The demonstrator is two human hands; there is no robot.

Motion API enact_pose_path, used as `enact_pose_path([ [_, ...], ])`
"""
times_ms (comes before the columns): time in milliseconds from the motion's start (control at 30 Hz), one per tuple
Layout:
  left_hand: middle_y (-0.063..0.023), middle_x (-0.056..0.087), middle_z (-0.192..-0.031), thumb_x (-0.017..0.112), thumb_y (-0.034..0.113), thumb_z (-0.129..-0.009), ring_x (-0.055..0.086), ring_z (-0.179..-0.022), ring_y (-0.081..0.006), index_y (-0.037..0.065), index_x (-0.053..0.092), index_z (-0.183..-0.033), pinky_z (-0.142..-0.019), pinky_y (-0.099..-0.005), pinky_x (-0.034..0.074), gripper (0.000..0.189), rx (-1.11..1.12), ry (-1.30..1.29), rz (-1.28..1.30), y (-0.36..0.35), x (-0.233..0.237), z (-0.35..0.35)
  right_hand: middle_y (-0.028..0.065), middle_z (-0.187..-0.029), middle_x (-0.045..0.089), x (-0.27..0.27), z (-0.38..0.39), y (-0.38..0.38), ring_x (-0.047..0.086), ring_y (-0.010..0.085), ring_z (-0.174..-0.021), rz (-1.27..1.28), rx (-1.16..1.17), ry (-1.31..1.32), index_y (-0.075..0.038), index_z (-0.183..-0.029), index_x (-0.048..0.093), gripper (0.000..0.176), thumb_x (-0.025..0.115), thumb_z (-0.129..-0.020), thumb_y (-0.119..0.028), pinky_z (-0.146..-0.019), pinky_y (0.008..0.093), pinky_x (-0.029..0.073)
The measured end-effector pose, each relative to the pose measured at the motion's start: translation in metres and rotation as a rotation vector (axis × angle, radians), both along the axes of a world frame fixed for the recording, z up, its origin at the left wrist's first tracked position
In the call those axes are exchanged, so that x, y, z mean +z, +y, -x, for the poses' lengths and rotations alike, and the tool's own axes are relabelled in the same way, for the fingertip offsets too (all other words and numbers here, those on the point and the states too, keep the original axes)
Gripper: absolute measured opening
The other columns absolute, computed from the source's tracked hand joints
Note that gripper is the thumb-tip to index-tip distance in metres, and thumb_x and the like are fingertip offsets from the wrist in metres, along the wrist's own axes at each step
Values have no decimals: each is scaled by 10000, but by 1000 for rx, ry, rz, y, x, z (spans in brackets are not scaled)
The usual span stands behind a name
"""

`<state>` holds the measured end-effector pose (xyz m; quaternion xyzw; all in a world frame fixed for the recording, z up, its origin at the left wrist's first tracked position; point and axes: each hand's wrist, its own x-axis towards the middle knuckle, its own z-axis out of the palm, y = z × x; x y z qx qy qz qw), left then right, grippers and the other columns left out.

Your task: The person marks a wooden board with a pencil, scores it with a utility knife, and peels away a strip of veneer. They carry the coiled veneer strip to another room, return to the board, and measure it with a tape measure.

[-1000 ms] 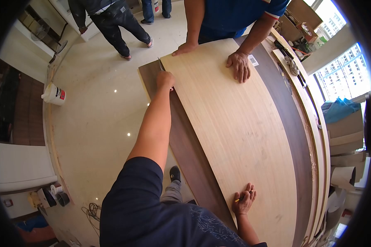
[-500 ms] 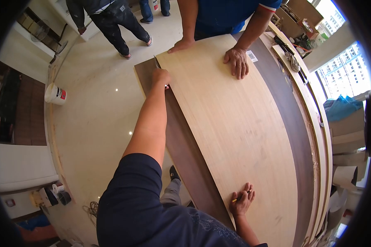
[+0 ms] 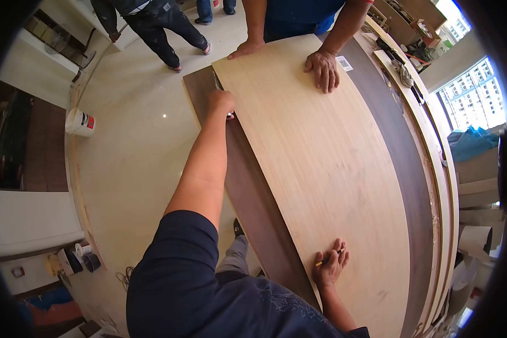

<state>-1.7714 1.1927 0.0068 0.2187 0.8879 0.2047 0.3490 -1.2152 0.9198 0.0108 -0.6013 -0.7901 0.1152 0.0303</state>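
A light wood-grain board lies over a dark brown board, which shows along both long sides. At the far left of the light board, my left hand is closed around a utility knife, its blade along the board's edge just below the far corner. Nearer to me, my right hand rests on the light board's surface. A yellow pencil is held between its fingers, which are partly stretched out.
Across the boards, a person in blue presses a hand and another hand on the far end. Another person's dark trousers show farther back. A white bucket stands on the floor at left. Long wood strips line the right side.
My left hand with the knife has slid along the light board's edge, from the far corner slightly toward me. The view has shifted a little; my right hand stays on the board.
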Motion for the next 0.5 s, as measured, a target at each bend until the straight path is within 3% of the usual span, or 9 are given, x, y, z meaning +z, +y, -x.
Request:
enact_pose_path([
  [200, -208, 678, -686, 541, -28, -893, 675, -533, -266, -84, 660, -843, -400, -357, 522, 141, -147, 25, 42, -37, 7, -53, 172, -1538, 364, -6, -4, -2, 248, 403, -1450, -25, -11, 70, -77, -999, 444, 278, 597, -916, -293, -1167, 581, 97],
  [400, -202, 680, -688, 505, -15, -910, 672, -523, -266, -80, 647, -827, -393, -353, 522, 177, 198, -121, -120, -85, 9, -129, 166, -1547, 347, -3, -5, -3, 239, 390, -1455, -18, -15, 130, -63, -1019, 464, 279, 593, -924, -291, -1168, 580, 93],
  [500, -200, 679, -682, 500, -5, -917, 675, -525, -267, -74, 644, -808, -402, -355, 534, 193, 140, -111, -122, -110, 3, -163, 161, -1552, 339, 1, -6, -3, 241, 380, -1455, -13, -13, 159, -61, -1043, 480, 276, 588, -934, -291, -1169, 576, 98],
])
